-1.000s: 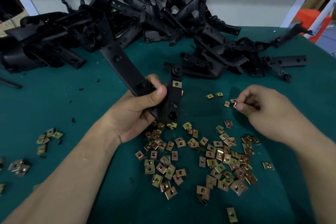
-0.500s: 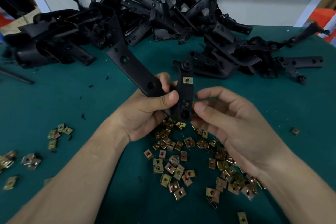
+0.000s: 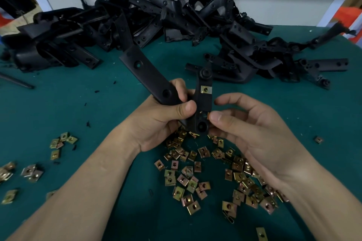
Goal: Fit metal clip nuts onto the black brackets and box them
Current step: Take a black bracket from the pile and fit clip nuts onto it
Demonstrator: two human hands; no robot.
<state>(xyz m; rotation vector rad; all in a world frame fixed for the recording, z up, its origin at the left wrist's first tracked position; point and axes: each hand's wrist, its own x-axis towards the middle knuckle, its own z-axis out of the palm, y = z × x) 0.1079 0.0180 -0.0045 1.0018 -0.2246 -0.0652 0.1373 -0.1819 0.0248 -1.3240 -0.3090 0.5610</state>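
My left hand (image 3: pixel 162 121) grips a black bracket (image 3: pixel 145 72) at its bend, above the table. One brass clip nut (image 3: pixel 205 90) sits fitted on the bracket's short upright arm. My right hand (image 3: pixel 252 129) holds a second clip nut (image 3: pixel 208 115) between thumb and fingers against the right edge of that arm, lower down; the thumb hides most of it. Several loose clip nuts (image 3: pixel 195 180) lie scattered on the green table (image 3: pixel 58 103) under both hands.
A big heap of black brackets (image 3: pixel 176 19) fills the back of the table from left to right. Smaller groups of clip nuts (image 3: pixel 60 143) lie at the left, and a single nut (image 3: pixel 318 139) at the right. A grey wall stands behind.
My right hand left the table at the right with a clip nut and came to the bracket's short arm. It now presses the nut against the arm's edge. The left hand keeps its grip.
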